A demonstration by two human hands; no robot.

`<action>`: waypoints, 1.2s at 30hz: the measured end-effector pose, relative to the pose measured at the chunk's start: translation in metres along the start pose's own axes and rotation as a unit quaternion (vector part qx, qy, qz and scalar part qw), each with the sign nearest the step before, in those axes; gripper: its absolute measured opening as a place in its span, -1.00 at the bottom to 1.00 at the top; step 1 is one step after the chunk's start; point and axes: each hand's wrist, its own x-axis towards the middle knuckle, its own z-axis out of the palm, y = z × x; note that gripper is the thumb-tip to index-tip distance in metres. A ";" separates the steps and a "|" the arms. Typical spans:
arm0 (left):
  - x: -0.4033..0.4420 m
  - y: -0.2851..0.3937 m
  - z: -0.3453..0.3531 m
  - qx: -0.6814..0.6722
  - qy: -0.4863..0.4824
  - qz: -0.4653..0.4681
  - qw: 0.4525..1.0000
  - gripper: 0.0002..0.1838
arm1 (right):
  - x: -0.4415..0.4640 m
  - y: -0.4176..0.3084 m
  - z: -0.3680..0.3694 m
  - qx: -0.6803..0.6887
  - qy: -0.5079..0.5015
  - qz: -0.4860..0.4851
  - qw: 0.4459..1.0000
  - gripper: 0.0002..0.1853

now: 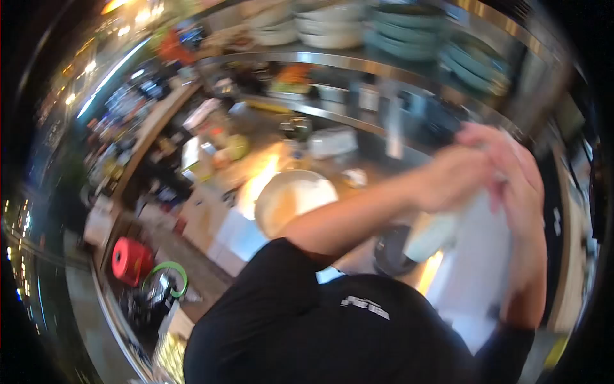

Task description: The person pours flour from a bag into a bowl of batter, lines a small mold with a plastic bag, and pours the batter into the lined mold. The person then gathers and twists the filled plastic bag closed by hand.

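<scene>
My left hand [457, 176] reaches across my body to the right, and its fingers look curled. My right hand [515, 163] is up against it, with fingers bent around the same spot; motion smears both. Just below them, a pale whitish-green object [435, 237] slants down to the left. Its kind is too blurred to tell, and its upper end is hidden by the hands. Near its lower end is a dark round bowl or pan [392, 251]. A large pale round bowl [307, 189] sits on the counter beyond my left forearm.
Stacked white bowls [329, 32] and blue-green bowls [406, 35] stand on the upper metal shelf [281, 56]. A clear plastic-looking container [332, 142] is behind the large bowl. At the left are a red roll-like object [132, 260] and a green ring [182, 275].
</scene>
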 end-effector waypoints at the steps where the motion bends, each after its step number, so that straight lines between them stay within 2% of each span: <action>1: 0.000 0.000 0.007 -0.066 0.004 -0.040 0.997 -0.71 | 0.002 0.002 0.002 -0.003 0.014 -0.011 1.000 -0.46; 2: 0.005 0.008 0.012 -0.144 0.008 -0.074 0.987 -0.70 | 0.002 0.004 0.002 -0.001 0.026 -0.020 0.999 -0.43; 3: 0.005 0.025 0.007 -0.125 0.014 -0.075 0.989 -0.70 | 0.004 0.005 0.009 0.006 0.012 -0.031 0.999 -0.43; 4: 0.007 0.040 0.004 -0.083 0.021 -0.116 0.990 -0.69 | 0.003 0.007 0.013 0.013 0.036 -0.023 0.999 -0.42; 5: 0.006 0.041 0.004 -0.065 0.018 -0.122 0.990 -0.68 | 0.004 0.008 0.014 0.019 0.063 -0.013 0.998 -0.40; 13: -0.023 0.034 0.005 0.030 0.028 -0.117 0.992 -0.59 | 0.004 0.025 0.016 0.129 0.053 -0.037 0.989 -0.49; 16: -0.032 0.035 0.010 0.073 0.039 -0.133 0.988 -0.53 | 0.006 0.025 0.014 0.184 0.011 -0.040 0.982 -0.56; 19: -0.036 0.050 0.010 0.050 0.032 -0.155 0.986 -0.50 | 0.008 0.027 0.011 0.197 -0.026 -0.059 0.978 -0.56; 24: -0.048 0.064 0.014 0.080 0.014 -0.219 0.972 -0.53 | 0.008 0.021 0.015 0.189 -0.005 -0.067 0.980 -0.54; 28: -0.061 0.069 0.018 0.105 0.012 -0.241 0.965 -0.53 | 0.007 0.024 0.006 0.186 -0.038 -0.081 0.979 -0.52; 36: -0.068 0.072 0.039 0.152 0.018 -0.261 0.953 -0.46 | 0.000 0.018 -0.013 0.181 -0.036 -0.091 0.979 -0.51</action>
